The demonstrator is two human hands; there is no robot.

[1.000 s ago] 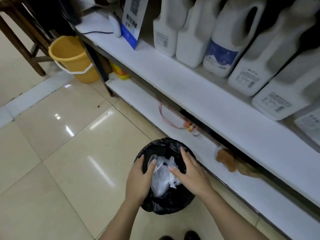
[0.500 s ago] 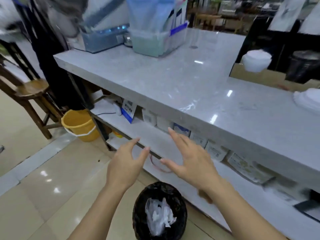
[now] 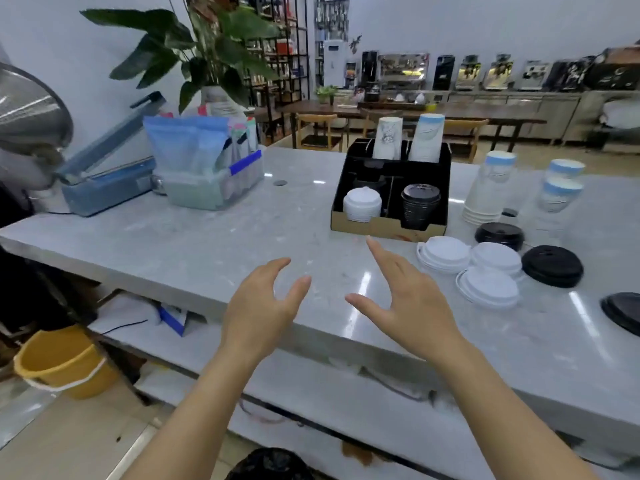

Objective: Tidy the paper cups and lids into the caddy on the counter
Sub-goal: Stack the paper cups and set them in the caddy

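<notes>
both hands are empty: the left hand (image 3: pixel 258 306) and right hand (image 3: pixel 408 303) hang spread-fingered over the near edge of the counter (image 3: pixel 214 237), palms facing, probably readying a reach. just right of the right hand lie white lids (image 3: pixel 485 271) in low stacks, black lids (image 3: pixel 550 265) beyond them, and stacked paper cups (image 3: pixel 491 188) behind. the black caddy (image 3: pixel 391 192) stands ahead, already holding cups at the back and lids in front; its spare room is hard to judge.

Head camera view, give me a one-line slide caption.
Both empty hands, left and right, hover over the counter before the caddy and loose lids.
</notes>
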